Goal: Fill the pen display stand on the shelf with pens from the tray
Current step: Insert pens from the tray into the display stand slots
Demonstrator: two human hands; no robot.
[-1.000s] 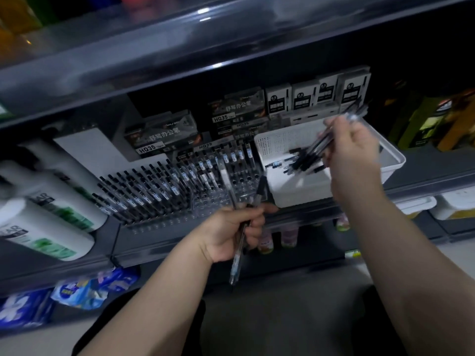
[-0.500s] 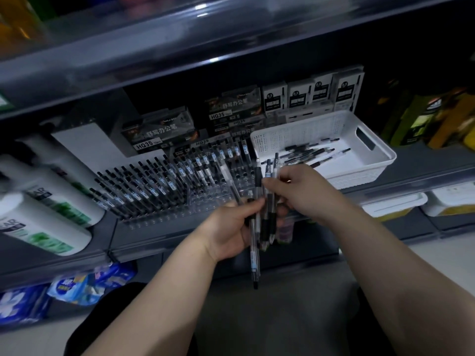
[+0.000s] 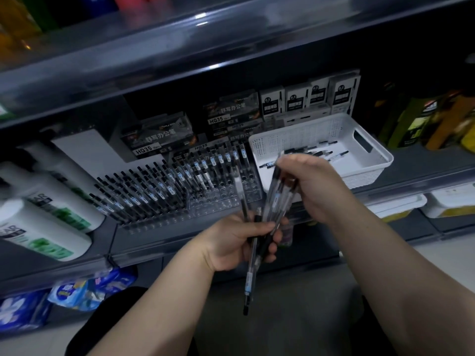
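The clear pen display stand (image 3: 226, 201) sits on the dark shelf, its left rows full of black pens and its front right holes bare. A white perforated tray (image 3: 370, 173) to its right holds several loose pens (image 3: 316, 152). My left hand (image 3: 239, 240) grips the lower part of a bundle of pens (image 3: 275, 209) in front of the shelf edge. One pen (image 3: 248, 283) hangs well below the fist. My right hand (image 3: 308, 186) holds the top of the same bundle, just in front of the tray.
Boxes of pens (image 3: 159, 137) and white refill packs (image 3: 308, 98) stand behind the stand. Large white bottles (image 3: 46, 217) lie on the shelf at left. The upper shelf edge (image 3: 205, 47) overhangs. Blue packets (image 3: 84, 291) sit on the lower shelf; white bins (image 3: 401, 204) at right.
My right hand lifted a bunch of pens out of the tray and brought them down to my left hand. Both hands now hold the bundle together.
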